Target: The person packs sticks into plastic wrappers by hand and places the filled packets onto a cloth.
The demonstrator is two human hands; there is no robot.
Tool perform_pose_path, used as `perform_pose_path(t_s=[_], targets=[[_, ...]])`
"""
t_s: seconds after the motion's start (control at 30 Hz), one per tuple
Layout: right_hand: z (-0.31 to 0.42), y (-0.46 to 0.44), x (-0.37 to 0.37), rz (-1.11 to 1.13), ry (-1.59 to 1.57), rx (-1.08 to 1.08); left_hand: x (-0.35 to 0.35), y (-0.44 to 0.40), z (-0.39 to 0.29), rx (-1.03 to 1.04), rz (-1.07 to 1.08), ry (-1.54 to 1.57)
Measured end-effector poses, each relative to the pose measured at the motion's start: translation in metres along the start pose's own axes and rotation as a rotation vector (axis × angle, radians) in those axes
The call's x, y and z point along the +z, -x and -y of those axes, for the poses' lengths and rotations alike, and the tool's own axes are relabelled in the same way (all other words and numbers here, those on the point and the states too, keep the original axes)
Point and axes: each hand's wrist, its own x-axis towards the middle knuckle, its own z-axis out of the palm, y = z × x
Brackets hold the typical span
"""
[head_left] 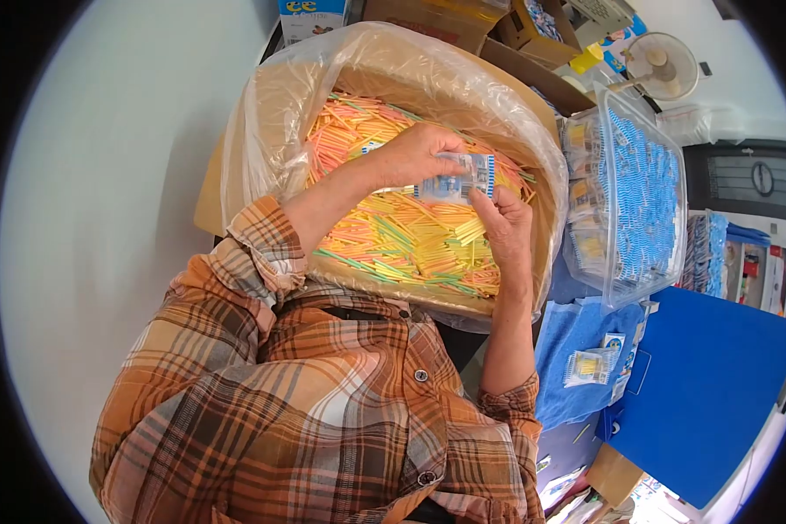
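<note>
Over a carton of coloured sticks, my left hand point(424, 155) is closed on the upper left side of a small clear plastic packet point(454, 182) with blue striped edges. My right hand point(503, 223) pinches the packet's lower right corner between thumb and fingers. A small bunch of yellow sticks point(470, 230) juts out beside the right palm and seems held there; the fingers partly hide it. Beneath both hands lie many thin pink, orange, yellow and green sticks point(384, 249), loose in the carton. What the packet contains is blurred.
A clear plastic liner point(271, 131) drapes over the carton's rim. To the right, a clear tub point(627, 196) holds many blue-striped packets. A filled packet point(589, 367) lies on a blue cloth point(559, 345). Cardboard boxes point(437, 24) and a fan point(662, 65) stand behind.
</note>
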Motion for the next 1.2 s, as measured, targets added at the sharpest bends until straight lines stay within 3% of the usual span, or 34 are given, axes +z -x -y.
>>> perform_pose_path(t_s=[0.1,0.2,0.3,0.4,0.5,0.7,0.87,1.03,1.2], targets=[[0.015,0.003,0.001,-0.006,0.072,0.059,-0.009,-0.002,0.016,-0.110,-0.030,-0.156],[0.011,0.000,-0.003,-0.013,0.133,0.128,-0.024,0.002,0.000,-0.285,0.134,-0.748],[0.005,-0.001,-0.001,0.029,0.190,0.042,-0.025,0.005,0.024,-0.043,0.013,-0.896],[0.005,-0.002,-0.004,0.006,0.243,-0.003,-0.028,0.002,0.014,0.308,-0.251,-0.816],[0.017,0.001,-0.007,-0.081,0.089,0.075,-0.016,-0.001,-0.004,-0.129,-0.159,0.002],[0.033,0.011,-0.021,-0.153,-0.299,0.016,-0.004,0.006,-0.025,-0.129,-0.144,0.442],[0.060,0.002,-0.024,-0.191,-0.250,-0.046,-0.002,0.004,-0.021,-0.179,-0.022,0.363],[0.087,-0.002,-0.016,-0.198,-0.150,0.080,0.005,0.003,-0.014,-0.146,0.052,0.318],[0.069,-0.015,-0.017,-0.207,-0.005,0.074,0.011,0.003,-0.013,-0.092,0.099,0.301]])
